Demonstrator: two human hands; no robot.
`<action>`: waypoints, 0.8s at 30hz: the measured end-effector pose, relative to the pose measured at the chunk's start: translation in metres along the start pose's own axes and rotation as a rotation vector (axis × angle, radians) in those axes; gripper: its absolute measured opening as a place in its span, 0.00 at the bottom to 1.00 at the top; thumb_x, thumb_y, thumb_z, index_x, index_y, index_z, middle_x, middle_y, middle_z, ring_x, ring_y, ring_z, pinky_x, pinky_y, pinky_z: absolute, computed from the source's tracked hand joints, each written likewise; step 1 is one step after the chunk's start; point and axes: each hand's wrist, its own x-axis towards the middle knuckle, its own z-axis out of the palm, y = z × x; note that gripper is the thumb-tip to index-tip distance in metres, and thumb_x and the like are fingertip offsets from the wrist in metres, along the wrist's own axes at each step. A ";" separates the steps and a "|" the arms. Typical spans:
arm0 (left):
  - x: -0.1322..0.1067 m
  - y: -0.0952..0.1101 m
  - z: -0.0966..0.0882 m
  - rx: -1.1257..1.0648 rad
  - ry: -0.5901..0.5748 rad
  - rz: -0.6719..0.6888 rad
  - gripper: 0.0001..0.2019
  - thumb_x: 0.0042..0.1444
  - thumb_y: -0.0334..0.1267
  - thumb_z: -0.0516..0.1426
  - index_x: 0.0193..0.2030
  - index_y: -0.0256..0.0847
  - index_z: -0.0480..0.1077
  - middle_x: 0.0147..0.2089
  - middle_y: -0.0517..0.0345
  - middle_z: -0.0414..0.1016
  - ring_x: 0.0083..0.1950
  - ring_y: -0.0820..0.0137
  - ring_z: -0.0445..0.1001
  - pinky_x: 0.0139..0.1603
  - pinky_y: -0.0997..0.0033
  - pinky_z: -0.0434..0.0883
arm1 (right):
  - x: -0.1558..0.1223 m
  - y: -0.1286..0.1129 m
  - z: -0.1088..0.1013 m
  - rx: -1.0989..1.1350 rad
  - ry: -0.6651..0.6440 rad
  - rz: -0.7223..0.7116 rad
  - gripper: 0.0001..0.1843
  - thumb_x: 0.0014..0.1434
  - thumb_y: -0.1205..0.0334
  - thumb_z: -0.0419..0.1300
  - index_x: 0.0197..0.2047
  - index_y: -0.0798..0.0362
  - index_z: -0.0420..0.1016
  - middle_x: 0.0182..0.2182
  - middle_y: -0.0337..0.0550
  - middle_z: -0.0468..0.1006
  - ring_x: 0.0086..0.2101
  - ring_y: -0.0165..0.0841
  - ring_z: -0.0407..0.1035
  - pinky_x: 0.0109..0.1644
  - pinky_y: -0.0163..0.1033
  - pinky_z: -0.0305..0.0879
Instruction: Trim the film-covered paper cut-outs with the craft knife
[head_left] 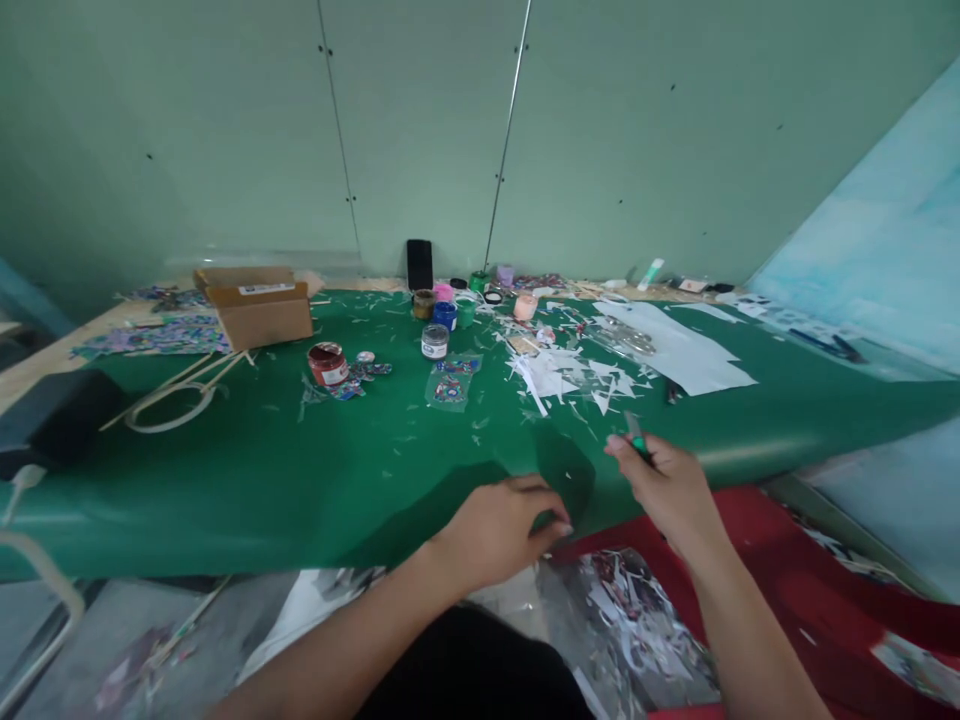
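My right hand [664, 485] is closed round a craft knife [638, 441] with a green handle, its thin blade pointing up and away. My left hand [510, 525] hovers by the front edge of the green table cover [300, 520], fingers curled and tips brought together. Whatever they pinch, if anything, is too small to make out. Beyond my hands lie white paper scraps [559, 372] and a clear piece with a colourful printed pattern [450, 390]. The knife is apart from the scraps.
A red paint jar [328, 366], a grey-labelled jar [434, 343] and several other paint pots stand mid-table. A cardboard box [262, 312] and black case [56, 420] are at left. White sheets [697, 350] lie right. Below, a bag of paper offcuts [645, 620] sits near my lap.
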 end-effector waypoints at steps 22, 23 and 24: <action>-0.143 -0.029 -0.013 -0.082 0.221 -0.374 0.10 0.61 0.36 0.54 0.37 0.45 0.77 0.31 0.60 0.80 0.31 0.71 0.77 0.32 0.74 0.71 | -0.111 0.105 0.033 -0.731 -0.750 -0.107 0.18 0.63 0.66 0.47 0.38 0.53 0.79 0.34 0.54 0.84 0.37 0.45 0.79 0.40 0.44 0.69; -0.147 -0.030 -0.015 -0.082 0.224 -0.402 0.10 0.62 0.37 0.53 0.37 0.45 0.77 0.28 0.61 0.79 0.29 0.71 0.76 0.30 0.75 0.70 | -0.108 0.109 0.025 -0.761 -0.729 -0.061 0.20 0.62 0.68 0.45 0.36 0.54 0.79 0.32 0.56 0.83 0.36 0.47 0.79 0.38 0.45 0.70; -0.151 -0.031 -0.015 -0.079 0.215 -0.416 0.11 0.62 0.38 0.52 0.36 0.45 0.77 0.26 0.62 0.78 0.27 0.71 0.75 0.28 0.75 0.69 | -0.107 0.110 0.018 -0.784 -0.706 -0.025 0.21 0.62 0.68 0.44 0.37 0.54 0.79 0.33 0.57 0.83 0.36 0.48 0.79 0.38 0.45 0.70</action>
